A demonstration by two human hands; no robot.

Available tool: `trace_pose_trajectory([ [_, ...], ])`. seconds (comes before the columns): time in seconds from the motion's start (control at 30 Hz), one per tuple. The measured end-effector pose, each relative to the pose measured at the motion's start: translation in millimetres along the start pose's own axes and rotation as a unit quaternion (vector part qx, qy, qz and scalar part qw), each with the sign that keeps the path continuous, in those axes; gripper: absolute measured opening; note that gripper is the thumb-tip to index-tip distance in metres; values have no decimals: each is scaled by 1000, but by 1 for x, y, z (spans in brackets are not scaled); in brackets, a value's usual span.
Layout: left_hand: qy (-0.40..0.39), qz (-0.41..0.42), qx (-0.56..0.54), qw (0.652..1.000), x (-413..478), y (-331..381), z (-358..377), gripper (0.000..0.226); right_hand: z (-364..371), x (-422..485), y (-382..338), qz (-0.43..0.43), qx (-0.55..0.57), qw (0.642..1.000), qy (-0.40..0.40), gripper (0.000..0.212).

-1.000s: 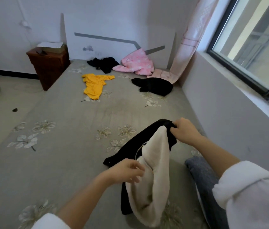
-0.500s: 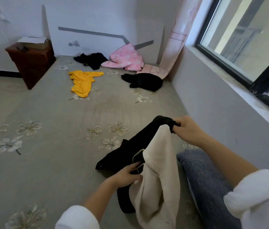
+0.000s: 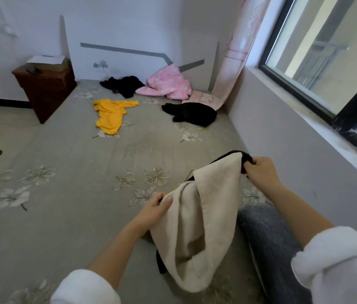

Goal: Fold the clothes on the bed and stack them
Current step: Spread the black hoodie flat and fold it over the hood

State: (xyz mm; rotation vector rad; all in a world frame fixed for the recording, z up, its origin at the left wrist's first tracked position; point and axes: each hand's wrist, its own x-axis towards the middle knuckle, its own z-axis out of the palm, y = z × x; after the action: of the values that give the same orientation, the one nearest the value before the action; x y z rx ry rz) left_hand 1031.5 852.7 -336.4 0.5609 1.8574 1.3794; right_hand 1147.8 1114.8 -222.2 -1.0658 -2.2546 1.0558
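The room is lit by soft daylight from the window point(image 3: 318, 62) at the right, and only faint shadows are cast on the bed point(image 3: 74, 216). The glass is washed pale. Straight lines are bowed near the frame edges — the lower corners are rendered slightly soft.

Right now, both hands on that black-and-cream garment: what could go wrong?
1. The cream lining of the garment faces out, so it may end up folded inside out.
2. The right hand pinches only a small bunched black edge, which could slip free.
3. The left hand grips a gathered fold, and the bottom hangs bunched over the bed, so the fold may come out lopsided.
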Motion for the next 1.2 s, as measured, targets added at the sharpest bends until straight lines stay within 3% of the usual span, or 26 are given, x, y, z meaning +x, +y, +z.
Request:
trace_pose_trajectory([
  [0.1,-31,35,17,999,-1,37,-43,35,1,4,-2,-5,-7,999,35,33],
  [0.27,-154,47,35,986,-21,104,-93,44,-13,14,-38,-123,-19,989,77,35],
  [0.37,-213,14,20,977,-31,147,-125,46,-26,25,-61,-181,-34,974,128,8],
  [0.47,-219,-51,130,966,-36,181,-149,59,-26,34,-72,-220,-68,961,156,9],
  [0.63,-70,-102,231,965,-23,217,-167,29,-3,52,-71,-213,-75,965,134,2],
  [0.73,-6,-89,288,954,-7,238,-183,25,8,71,-72,-207,-134,961,124,17],
  [0.83,73,-55,425,901,21,245,-191,25,22,95,-78,-184,-183,963,68,23],
  [0.93,170,-3,514,841,54,236,-187,23,43,118,-96,-53,-49,997,-35,19],
  [1.0,258,37,437,861,71,229,-185,21,55,131,-111,43,110,990,-81,19],
  [1.03,294,55,372,879,78,226,-186,19,61,138,-117,46,148,985,-75,19],
  [1.1,349,87,262,895,90,223,-191,14,65,151,-127,-30,111,993,-25,16],
  [1.2,417,121,188,881,96,222,-207,13,61,155,-139,-172,34,984,42,13],
])
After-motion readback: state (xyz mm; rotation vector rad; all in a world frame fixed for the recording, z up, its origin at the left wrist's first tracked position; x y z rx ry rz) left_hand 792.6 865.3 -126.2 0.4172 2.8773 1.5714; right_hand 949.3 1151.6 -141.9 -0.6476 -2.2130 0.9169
